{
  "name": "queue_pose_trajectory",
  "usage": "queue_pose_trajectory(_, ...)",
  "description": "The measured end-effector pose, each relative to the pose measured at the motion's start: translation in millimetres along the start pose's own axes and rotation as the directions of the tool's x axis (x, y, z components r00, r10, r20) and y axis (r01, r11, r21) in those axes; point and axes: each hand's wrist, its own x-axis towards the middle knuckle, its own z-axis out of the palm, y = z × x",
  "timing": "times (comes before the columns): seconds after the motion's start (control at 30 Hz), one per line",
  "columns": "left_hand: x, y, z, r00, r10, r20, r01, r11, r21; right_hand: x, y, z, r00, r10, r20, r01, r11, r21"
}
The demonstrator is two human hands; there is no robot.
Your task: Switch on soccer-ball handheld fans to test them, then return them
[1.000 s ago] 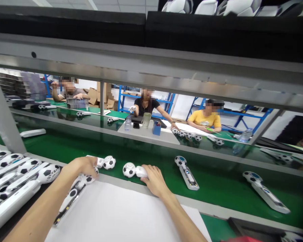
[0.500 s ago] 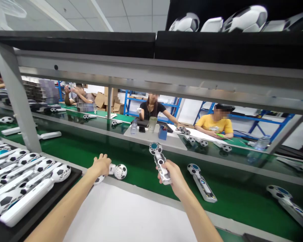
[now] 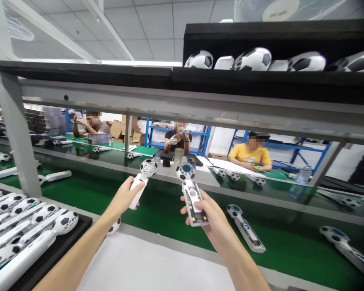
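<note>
My left hand (image 3: 125, 198) is closed around the white handle of a football-patterned handheld fan (image 3: 148, 168), its round slotted head tilted up and to the right. In my right hand (image 3: 210, 212) is an open-backed handheld fan (image 3: 186, 171); its handle shows a circuit board and a white inner part, and its head has a blue-green centre. My thumb lies on that inner part. Both fans are held up over the green conveyor belt (image 3: 166, 220), apart from each other. Partly behind my left forearm, another football-patterned head (image 3: 114, 227) lies at the belt's near edge.
At the left, a black tray (image 3: 75, 232) holds several fans. Two more open-backed fans, a nearer one (image 3: 245, 228) and a farther-right one (image 3: 346, 246), lie on the belt. White paper (image 3: 157, 262) covers the near bench. A shelf (image 3: 182, 99) crosses above; co-workers sit beyond.
My left hand has lifted a fan from the belt's near edge and brought it up and right. The fan in my right hand is turned more toward me. A co-worker opposite has raised their hands.
</note>
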Motion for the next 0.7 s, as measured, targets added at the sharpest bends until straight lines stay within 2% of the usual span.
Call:
queue_pose_trajectory(0.1,-21,32,-2.2,0.992,0.068,0.104,-0.032,0.949,-0.313,-8,-9,2,1.000,-0.024,0.001,0.024,1.000,-0.001)
queue_pose_trajectory(0.13,-29,42,-3.1,0.987,0.091,0.134,-0.023,0.897,-0.441,-10,-12,3,0.999,-0.033,0.003,0.033,0.999,0.000)
queue_pose_trajectory(0.2,-45,59,-3.8,0.975,0.128,0.180,0.027,0.740,-0.672,-15,-16,4,0.999,-0.051,0.008,0.051,0.999,0.012)
queue_pose_trajectory(0.27,-58,70,-1.5,0.966,0.156,0.204,0.073,0.597,-0.799,-20,-19,6,0.998,-0.066,0.011,0.065,0.997,0.034)
queue_pose_trajectory(0.33,-67,75,3.2,0.966,0.178,0.188,0.057,0.561,-0.826,-24,-21,8,0.997,-0.075,0.019,0.074,0.996,0.049)
queue_pose_trajectory(0.43,-70,74,10.2,0.976,0.172,0.133,0.012,0.564,-0.825,-29,-24,11,0.996,-0.090,0.027,0.089,0.995,0.038)
queue_pose_trajectory(0.5,-69,73,12.1,0.974,0.148,0.168,0.061,0.547,-0.835,-32,-25,14,0.996,-0.090,0.026,0.090,0.996,0.021)
queue_pose_trajectory(0.6,-69,73,11.8,0.962,0.094,0.258,0.191,0.447,-0.874,-34,-26,16,0.997,-0.068,0.023,0.068,0.998,0.000)
queue_pose_trajectory(0.7,-73,77,11.7,0.968,0.022,0.252,0.223,0.395,-0.891,-35,-27,16,0.998,-0.061,0.019,0.061,0.998,-0.001)
